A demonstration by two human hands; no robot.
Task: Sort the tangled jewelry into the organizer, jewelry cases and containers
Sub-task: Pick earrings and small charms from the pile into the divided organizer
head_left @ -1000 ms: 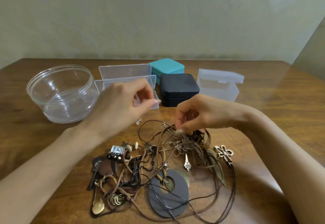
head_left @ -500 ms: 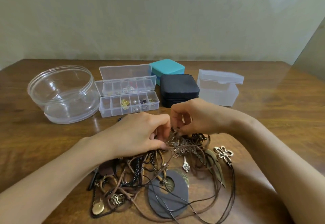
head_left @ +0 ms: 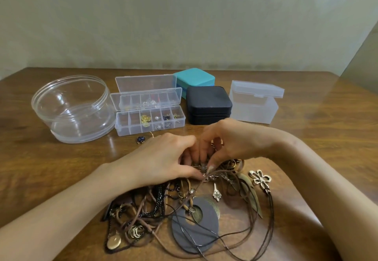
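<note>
the organizer [head_left: 150, 115] stands open on the wooden surface [head_left: 327, 127], its clear lid raised at the back, with small gold, pearl and dark pieces in several of its compartments. in front of the organizer, nearer the person, lies the tangled jewelry [head_left: 184, 205]: brown and black cords, beaded strands, rings and pendants heaped together. both hands meet at the edge of that heap closest to the organizer. the left hand [head_left: 161, 158] lies with its back up, fingers curled and thumb drawn in, pinching a small metal bit of the heap. the right hand [head_left: 227, 144] arches over from the other side, fingers bent down, its fingertips [head_left: 210, 167] nipping the same knot of chain and cord, so the two hands touch. which single piece they hold is too small to tell.

a dark blue charm [head_left: 140, 139] lies loose just in front of the organizer, apart from the heap. a round clear container [head_left: 73, 109] sits just left of the organizer. a black case [head_left: 208, 103] sits closed just right of it, a teal case [head_left: 194, 77] is behind the black one, and a frosted box [head_left: 255, 101] with its lid down stands farther right of the organizer. at the heap's side farthest from the organizer lies a grey disc pendant [head_left: 196, 230]; a gold flower pendant [head_left: 260, 178] lies at its right edge.
</note>
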